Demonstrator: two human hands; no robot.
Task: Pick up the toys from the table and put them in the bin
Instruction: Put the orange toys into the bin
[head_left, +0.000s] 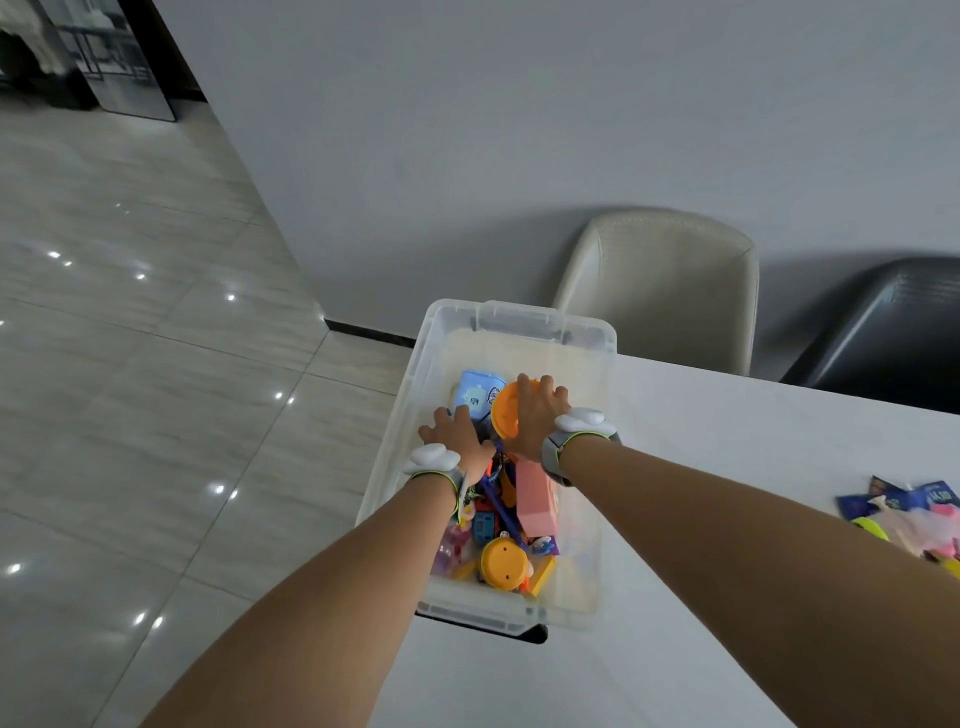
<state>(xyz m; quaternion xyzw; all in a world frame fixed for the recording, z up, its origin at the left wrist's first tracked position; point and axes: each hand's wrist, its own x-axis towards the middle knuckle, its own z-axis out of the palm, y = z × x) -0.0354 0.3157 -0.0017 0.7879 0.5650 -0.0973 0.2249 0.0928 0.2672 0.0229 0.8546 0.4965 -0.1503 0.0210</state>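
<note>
Both forearms reached out over the white table (727, 519) and down into the clear bin (519, 317), which sat at the table's corner. Nearest, below the wrists, lay a heap of toys: a round orange piece (503, 564), a pink block (535, 501) just under the right wrist. Left hand (457, 434) rested palm-down in the bin, fingers spread and fairly straight, touching the toys beneath; no grasp showed. Right hand (535, 413), just beside it, lay over an orange round toy (506, 413), fingers curled on its far edge. Beyond the left fingertips sat a blue toy (475, 397). Well off to the right, more toys (904, 519) waited on the table. Farther back stood a cream chair (665, 280) and a dark one (893, 332).
</note>
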